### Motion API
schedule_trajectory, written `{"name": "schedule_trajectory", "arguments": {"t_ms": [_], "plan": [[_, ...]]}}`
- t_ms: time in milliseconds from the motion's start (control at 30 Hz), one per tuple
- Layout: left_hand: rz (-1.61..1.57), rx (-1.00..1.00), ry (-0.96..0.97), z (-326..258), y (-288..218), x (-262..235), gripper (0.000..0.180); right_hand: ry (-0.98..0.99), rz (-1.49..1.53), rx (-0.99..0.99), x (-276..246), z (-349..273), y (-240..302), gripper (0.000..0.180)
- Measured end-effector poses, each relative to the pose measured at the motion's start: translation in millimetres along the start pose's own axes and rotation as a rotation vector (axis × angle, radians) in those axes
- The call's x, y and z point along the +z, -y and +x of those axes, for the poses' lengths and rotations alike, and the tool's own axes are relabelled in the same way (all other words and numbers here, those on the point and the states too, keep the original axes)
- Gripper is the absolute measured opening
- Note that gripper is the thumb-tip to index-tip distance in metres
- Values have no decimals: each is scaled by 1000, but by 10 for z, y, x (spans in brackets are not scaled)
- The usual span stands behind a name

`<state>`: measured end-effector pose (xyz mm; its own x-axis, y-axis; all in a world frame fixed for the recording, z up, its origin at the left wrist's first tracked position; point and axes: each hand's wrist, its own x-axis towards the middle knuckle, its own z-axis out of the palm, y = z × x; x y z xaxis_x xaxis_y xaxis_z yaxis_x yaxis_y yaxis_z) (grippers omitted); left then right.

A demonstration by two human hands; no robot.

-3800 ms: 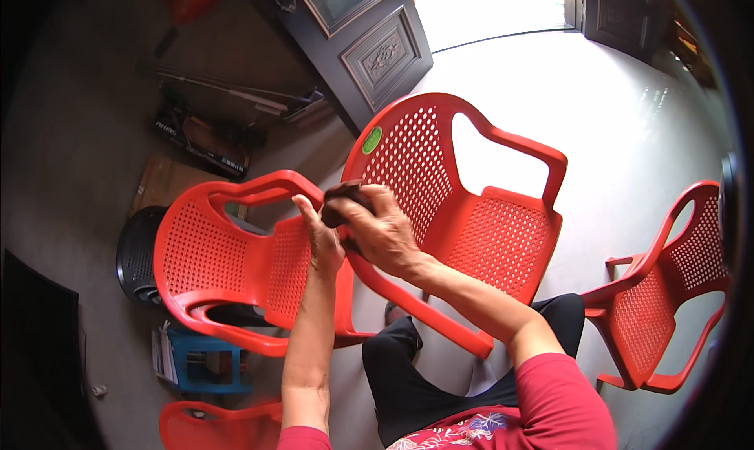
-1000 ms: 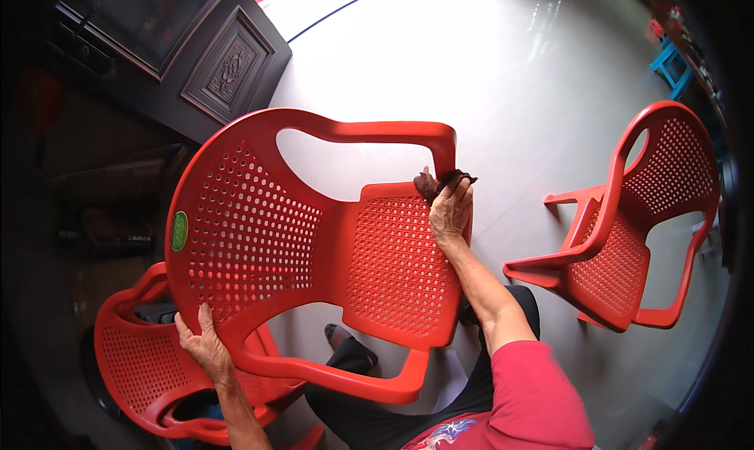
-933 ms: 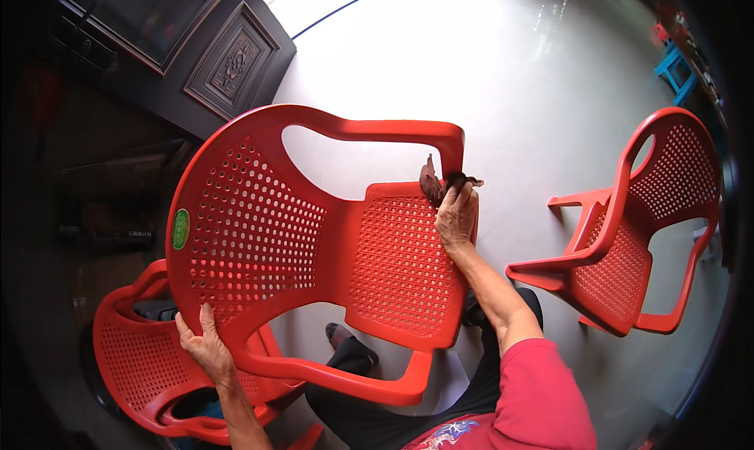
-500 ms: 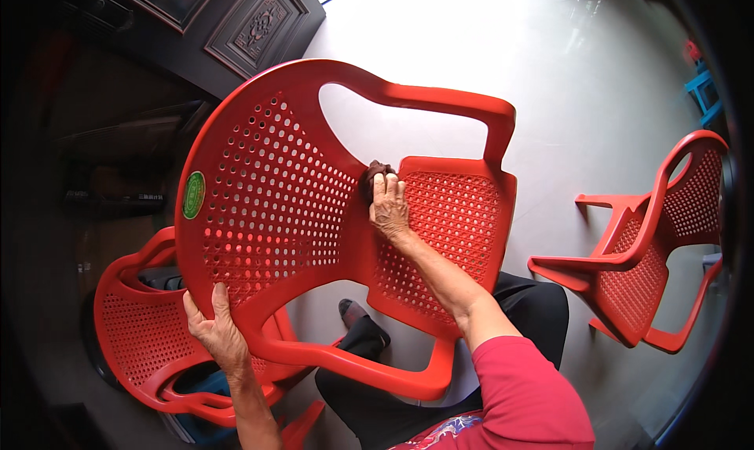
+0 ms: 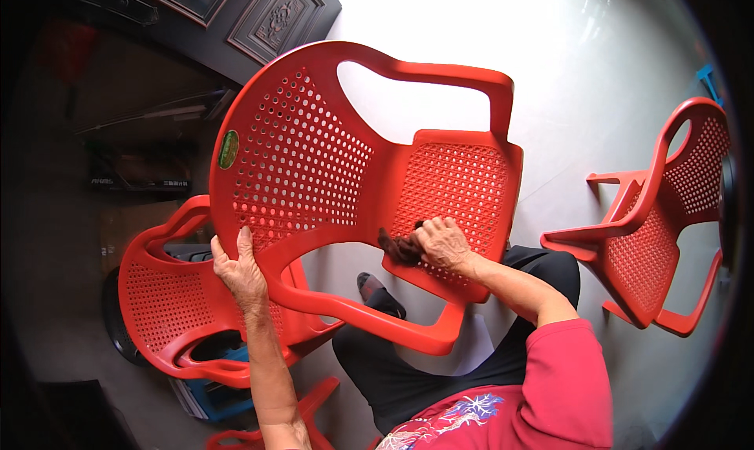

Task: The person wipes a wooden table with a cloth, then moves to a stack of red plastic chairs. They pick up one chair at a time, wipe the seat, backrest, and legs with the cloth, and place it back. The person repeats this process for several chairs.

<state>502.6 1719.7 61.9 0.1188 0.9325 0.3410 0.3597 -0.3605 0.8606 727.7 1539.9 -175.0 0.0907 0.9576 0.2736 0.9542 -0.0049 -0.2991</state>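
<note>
A red plastic armchair (image 5: pixel 302 155) with a perforated back and seat is tilted in front of me, its back toward the left. My left hand (image 5: pixel 242 273) grips the rim of its backrest at the lower left, thumb on the near face; the other fingers are partly hidden behind it. In my right hand (image 5: pixel 444 244) is a crumpled dark brown cloth (image 5: pixel 400 247), pressed on the near edge of the seat beside the armrest opening. My fingers are bent over the cloth.
Another red chair (image 5: pixel 640 254) stands on the grey floor (image 5: pixel 542 175) at the right. More red chairs (image 5: pixel 169 309) are at the lower left, near a blue stool (image 5: pixel 228 387). A dark carved wooden cabinet (image 5: pixel 271 26) stands at the far left. My legs are below the held chair.
My right hand has moved the cloth from the seat's far back corner to its near side. The held chair appears slightly higher and further right in view, with my left hand still on its rim.
</note>
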Motion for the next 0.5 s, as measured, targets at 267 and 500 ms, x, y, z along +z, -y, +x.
{"name": "schedule_trajectory", "arguments": {"t_ms": [267, 500], "plan": [[8, 35, 32, 1, -51, 58, 20, -72, 570, 1017, 592, 1380, 544, 30], [-68, -21, 8, -3, 17, -5, 19, -675, 888, 454, -428, 1798, 1521, 40]]}}
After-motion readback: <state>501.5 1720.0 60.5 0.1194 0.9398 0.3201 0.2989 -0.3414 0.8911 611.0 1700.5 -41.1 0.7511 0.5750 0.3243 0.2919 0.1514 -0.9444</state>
